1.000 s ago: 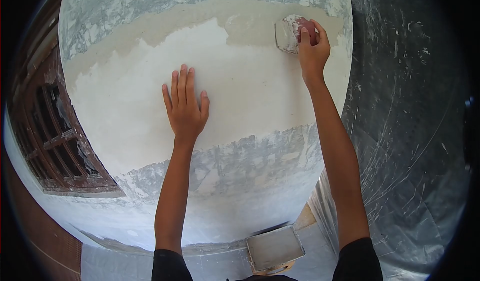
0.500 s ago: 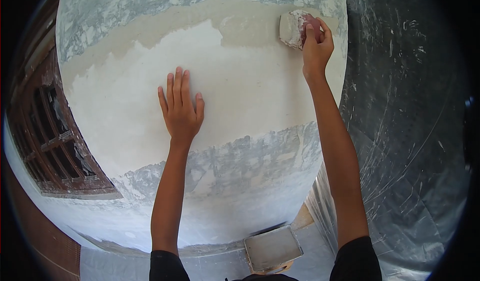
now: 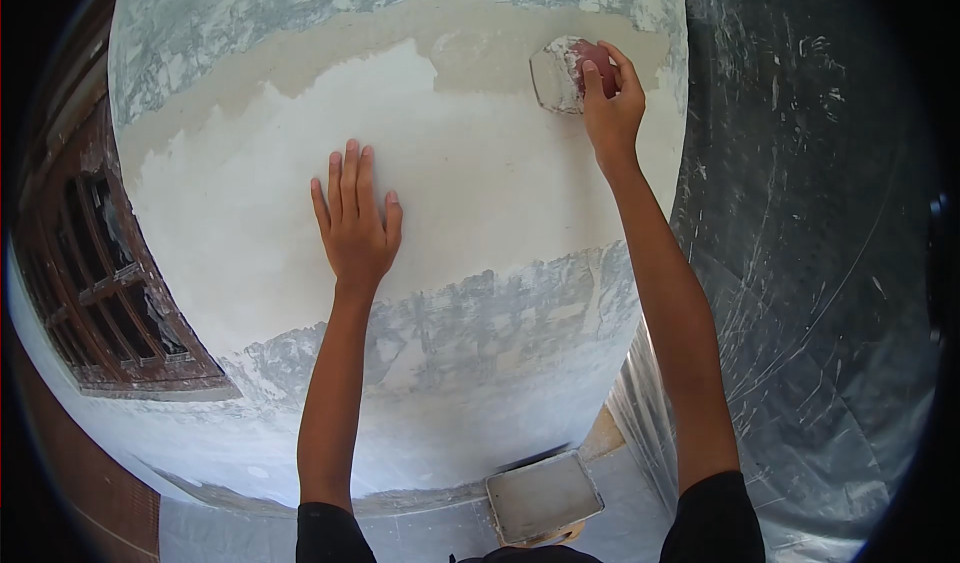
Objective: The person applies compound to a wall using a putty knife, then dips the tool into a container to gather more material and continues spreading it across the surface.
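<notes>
Against the upper right of the plastered wall, my right hand grips a putty scraper with a reddish handle. Its wide, flat blade lies at or very near the surface, smeared with whitish putty. Whether the whole edge touches cannot be made out. My left hand rests spread on the pale, smooth band in the middle of the wall, fingers pointing up and holding nothing. A beige, damp-looking strip runs above the white area.
A brown wooden window frame with bars is set in the wall at left. Dark plastic sheeting hangs at right. A shallow rectangular tray stands low by the wall's base, above sheet-covered floor.
My right hand has moved the scraper left and slightly down along the wall. My left hand stays in nearly the same spot; the whole view has shifted a little.
</notes>
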{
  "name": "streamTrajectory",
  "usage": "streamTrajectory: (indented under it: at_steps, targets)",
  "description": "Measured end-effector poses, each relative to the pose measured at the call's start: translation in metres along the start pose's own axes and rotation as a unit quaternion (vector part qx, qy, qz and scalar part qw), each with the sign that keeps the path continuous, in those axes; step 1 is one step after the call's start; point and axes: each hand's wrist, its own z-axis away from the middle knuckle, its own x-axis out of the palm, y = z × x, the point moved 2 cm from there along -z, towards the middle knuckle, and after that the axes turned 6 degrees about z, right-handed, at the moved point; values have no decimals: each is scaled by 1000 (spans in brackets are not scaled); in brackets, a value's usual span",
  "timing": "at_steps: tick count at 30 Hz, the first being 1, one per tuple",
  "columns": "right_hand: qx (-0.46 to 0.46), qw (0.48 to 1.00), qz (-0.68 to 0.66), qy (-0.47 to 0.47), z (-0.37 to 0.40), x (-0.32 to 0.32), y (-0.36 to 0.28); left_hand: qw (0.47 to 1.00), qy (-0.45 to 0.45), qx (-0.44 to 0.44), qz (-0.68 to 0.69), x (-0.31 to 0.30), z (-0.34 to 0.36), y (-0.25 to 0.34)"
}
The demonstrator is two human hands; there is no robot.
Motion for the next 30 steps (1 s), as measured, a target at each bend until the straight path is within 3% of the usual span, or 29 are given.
streamTrajectory:
  at_steps: [1,3,5,7,9,11,12,13,16,21,23,25,27,29,30]
  targets:
    - [1,1000,0,0,-5,-1,10,1000,2,0,-1,0,0,0]
    - [64,991,-59,99,-12,-9,20,1000,1,-1,-3,0,1,0]
    - [77,986,-103,103,-7,-9,18,1000,0,-3,-4,0,3,0]
    - [26,998,-54,-7,0,-6,7,1000,-2,-5,-7,0,2,1]
    - [10,1000,-11,-26,-3,-8,7,1000,0,-5,-8,1,2,1]
    - [68,989,-79,109,-16,-8,24,1000,1,-4,-10,0,4,1]
    - [87,978,-136,129,-16,-8,18,1000,-1,-6,-9,0,4,1]
    - [87,978,-138,130,-16,-5,12,1000,-2,-8,-8,0,3,1]
    - [-8,993,-116,16,-12,7,-10,1000,-2,-5,-10,-1,2,2]
    - [29,997,-42,63,-35,5,5,1000,-3,-3,-9,0,4,0]
    - [94,975,-135,150,-39,-2,8,1000,0,-2,-7,0,4,0]
    - [42,979,-138,144,-33,-1,-6,1000,0,-3,-6,0,4,0]
    - [4,999,-53,-6,-21,5,-19,1000,3,-6,-9,0,4,2]
    - [-8,1000,-2,1,-28,11,-8,1000,5,-7,-15,0,4,2]
    - [19,996,-46,73,-30,11,-8,1000,2,-5,-9,1,5,1]
